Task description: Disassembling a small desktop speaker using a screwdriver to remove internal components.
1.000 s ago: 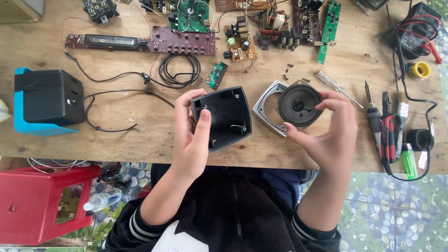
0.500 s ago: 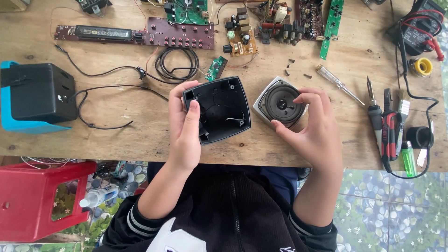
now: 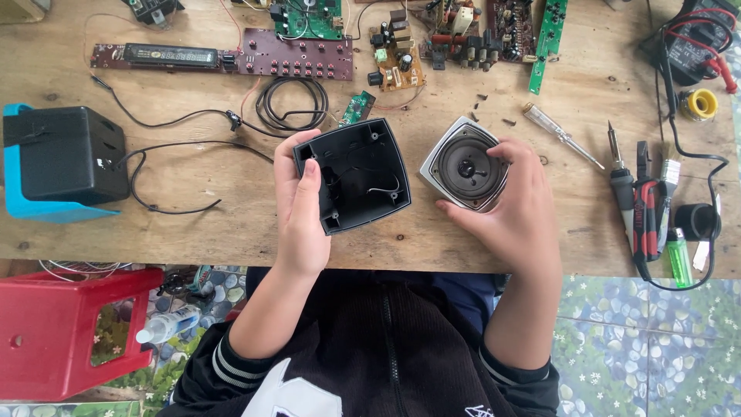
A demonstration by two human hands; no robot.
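My left hand point(image 3: 299, 212) grips the left wall of an open black plastic speaker housing point(image 3: 356, 174), hollow side up, with thin wires inside. My right hand point(image 3: 511, 208) holds a round black speaker driver set in a silver square front frame point(image 3: 463, 164), fingers wrapped around its right and lower edges. Housing and speaker sit side by side just above the wooden table point(image 3: 193, 232), a small gap between them.
A second black speaker box on a blue base point(image 3: 65, 158) stands at the left with black cables point(image 3: 289, 104) trailing. Circuit boards point(image 3: 305, 54) line the far edge. At the right lie a screwdriver point(image 3: 562, 135), soldering iron, pliers point(image 3: 644, 208), lighter point(image 3: 679, 259). A red stool point(image 3: 69, 328) stands below left.
The view has shifted, so the table items sit higher in frame. The speaker front has been turned slightly in my right hand; the housing stays gripped in my left.
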